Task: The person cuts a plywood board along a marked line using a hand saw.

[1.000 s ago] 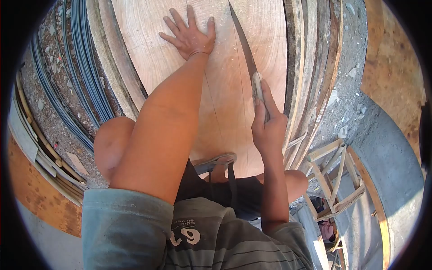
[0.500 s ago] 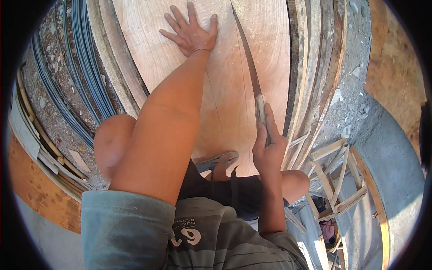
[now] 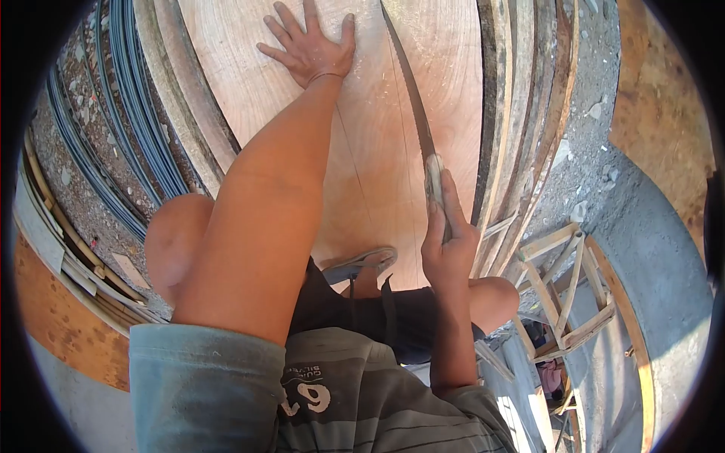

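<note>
A sheet of plywood (image 3: 370, 136) lies in front of me, with thin dark lines along its length. My left hand (image 3: 311, 51) is pressed flat on its far part, fingers spread. In my right hand (image 3: 451, 245) is a handsaw (image 3: 414, 92), held by its worn handle with the fingers wrapped round it. The toothed blade points away from me to the top edge of the view, beside one of the lines. A little sawdust is scattered near the blade. My sandalled foot (image 3: 370, 264) rests on the sheet's near part.
Long timber boards (image 3: 529, 113) run along the right side, and more boards (image 3: 181, 83) along the left. Bundled steel bars (image 3: 140, 113) lie on rubble at far left. A wooden frame (image 3: 563, 294) stands at lower right, near a stained panel (image 3: 657, 98).
The whole scene has shifted slightly left and up in view. My left hand stays flat on the plywood, and my right hand keeps its hold on the handsaw with little visible movement.
</note>
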The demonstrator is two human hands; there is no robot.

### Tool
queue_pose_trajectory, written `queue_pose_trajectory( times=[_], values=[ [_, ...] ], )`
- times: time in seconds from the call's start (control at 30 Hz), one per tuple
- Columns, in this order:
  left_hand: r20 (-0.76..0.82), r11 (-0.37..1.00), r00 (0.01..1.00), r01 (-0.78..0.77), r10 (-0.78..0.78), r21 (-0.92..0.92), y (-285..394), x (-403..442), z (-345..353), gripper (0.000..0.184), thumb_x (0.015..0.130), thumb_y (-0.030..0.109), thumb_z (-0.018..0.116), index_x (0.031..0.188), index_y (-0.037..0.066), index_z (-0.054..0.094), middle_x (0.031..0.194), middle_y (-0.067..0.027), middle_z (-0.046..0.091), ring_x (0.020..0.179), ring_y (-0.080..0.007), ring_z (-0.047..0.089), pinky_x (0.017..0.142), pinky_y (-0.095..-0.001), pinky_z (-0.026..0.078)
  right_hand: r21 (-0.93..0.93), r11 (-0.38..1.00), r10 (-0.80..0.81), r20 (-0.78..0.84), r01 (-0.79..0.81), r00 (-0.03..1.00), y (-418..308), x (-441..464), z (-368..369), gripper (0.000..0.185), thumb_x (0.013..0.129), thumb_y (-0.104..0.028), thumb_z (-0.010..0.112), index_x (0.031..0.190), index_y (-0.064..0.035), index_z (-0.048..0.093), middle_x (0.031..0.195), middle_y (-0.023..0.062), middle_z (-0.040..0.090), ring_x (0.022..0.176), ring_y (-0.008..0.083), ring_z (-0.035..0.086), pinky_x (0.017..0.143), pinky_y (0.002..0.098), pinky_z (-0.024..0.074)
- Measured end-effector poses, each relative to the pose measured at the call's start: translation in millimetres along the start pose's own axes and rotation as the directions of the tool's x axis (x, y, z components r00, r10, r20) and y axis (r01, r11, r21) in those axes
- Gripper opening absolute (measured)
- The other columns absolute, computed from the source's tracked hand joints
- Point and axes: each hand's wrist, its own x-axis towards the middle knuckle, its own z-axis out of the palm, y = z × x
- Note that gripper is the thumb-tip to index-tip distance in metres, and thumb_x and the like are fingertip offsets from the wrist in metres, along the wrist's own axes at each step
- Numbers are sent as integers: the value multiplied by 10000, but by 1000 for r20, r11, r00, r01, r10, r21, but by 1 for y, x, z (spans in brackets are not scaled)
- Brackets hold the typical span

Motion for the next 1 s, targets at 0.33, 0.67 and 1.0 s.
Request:
queue_pose_trajectory(
  times=[0.33,0.67,1.0],
  values=[
    [-2,1000,1000,-12,12,-13,-6,-2,-2,870,917,616,667,1625,163,444,1739,-195,258,1618,-388,186,1279,-673,110,-29,996,-80,-6,80,997,-32,145,62,430,1033,-144,576,1454,-84,638,694,261,663,588,343,671,619,414,528],
    [1,998,1000,18,-18,59,-4,2,1,863,921,615,661,1627,170,442,1737,-190,265,1616,-383,194,1278,-670,122,-20,997,-69,-10,69,998,9,38,22,460,1023,-52,582,1481,-72,619,939,263,745,631,253,704,606,336,523],
    [4,999,1000,15,-15,32,-7,-1,4,855,926,600,663,1629,170,437,1750,-182,231,1618,-380,186,1280,-669,113,-6,1000,-12,1,12,1000,5,26,24,486,1029,-82,586,1515,-101,590,757,245,693,587,253,665,608,342,515]
  ],
)
